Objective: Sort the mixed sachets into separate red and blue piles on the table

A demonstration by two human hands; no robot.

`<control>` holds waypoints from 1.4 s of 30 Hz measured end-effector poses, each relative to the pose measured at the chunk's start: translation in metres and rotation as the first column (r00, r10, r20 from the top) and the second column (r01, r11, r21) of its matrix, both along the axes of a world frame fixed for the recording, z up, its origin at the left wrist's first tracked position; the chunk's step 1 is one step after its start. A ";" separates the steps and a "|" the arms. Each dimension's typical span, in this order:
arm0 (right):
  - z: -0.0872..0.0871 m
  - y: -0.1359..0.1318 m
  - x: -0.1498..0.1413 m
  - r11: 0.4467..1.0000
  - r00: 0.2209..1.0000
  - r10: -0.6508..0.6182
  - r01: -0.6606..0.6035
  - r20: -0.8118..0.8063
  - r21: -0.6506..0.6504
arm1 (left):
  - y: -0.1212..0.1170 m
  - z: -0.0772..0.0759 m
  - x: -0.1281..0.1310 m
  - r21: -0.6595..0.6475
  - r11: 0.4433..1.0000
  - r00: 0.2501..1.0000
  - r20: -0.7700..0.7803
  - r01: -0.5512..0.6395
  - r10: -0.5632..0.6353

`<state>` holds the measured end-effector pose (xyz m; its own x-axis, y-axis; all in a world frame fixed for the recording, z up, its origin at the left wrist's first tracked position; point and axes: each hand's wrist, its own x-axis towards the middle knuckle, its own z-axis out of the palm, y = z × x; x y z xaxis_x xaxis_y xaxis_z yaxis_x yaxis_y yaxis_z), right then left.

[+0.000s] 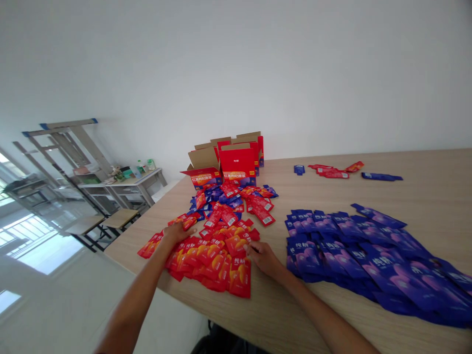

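My right hand (262, 256) is closed in a pinch at the edge of a red pouch (237, 244), which lies over the overlapping rows of red pouches (212, 260) near the table's front edge. To the left, my left hand (178, 232) rests among more red pouches (151, 245), its thumb stretched out and apart from the fingers. Its fingertips are partly hidden. Behind both hands is a mixed heap of red and blue pouches (224, 215). Overlapping blue pouches (339, 246) spread out to the right of my right hand.
Open red cartons (238, 164) stand at the back of the wooden table (273, 314). A few red pouches (332, 172) and blue pouches (381, 176) lie near the wall. On the left are stools (120, 219), a side desk (142, 179) and a metal frame (61, 157).
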<state>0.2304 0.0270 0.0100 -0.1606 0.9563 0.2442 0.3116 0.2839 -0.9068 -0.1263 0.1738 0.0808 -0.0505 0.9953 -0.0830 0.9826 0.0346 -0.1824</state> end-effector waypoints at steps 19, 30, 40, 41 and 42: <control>-0.003 -0.003 -0.003 0.996 0.997 -0.070 0.070 0.012 0.049 | -0.151 -0.049 -0.022 0.462 0.682 0.780 -0.037 0.567 -0.624; 0.004 -0.010 0.000 0.985 0.986 -0.161 0.163 -0.039 0.058 | -0.260 -0.123 0.040 0.604 0.153 0.379 -0.268 0.782 -0.886; 0.017 -0.007 0.010 0.998 0.999 -0.043 0.043 0.003 -0.035 | -0.275 -0.110 0.165 0.412 0.097 0.125 -0.041 0.906 -0.991; 0.021 -0.008 0.015 0.998 0.999 -0.032 0.033 0.017 -0.048 | -0.276 -0.097 0.181 0.420 0.088 0.102 -0.010 0.903 -0.995; 0.027 -0.009 0.021 0.998 0.999 -0.013 0.015 0.031 -0.067 | -0.277 -0.085 0.197 0.409 0.083 0.087 0.009 0.909 -0.996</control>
<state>0.2513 0.0182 0.0368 -0.1535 0.9727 0.1740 0.3433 0.2176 -0.9137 0.0706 -0.1030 -0.0037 0.9338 0.1353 0.3312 0.1915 -0.9710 -0.1434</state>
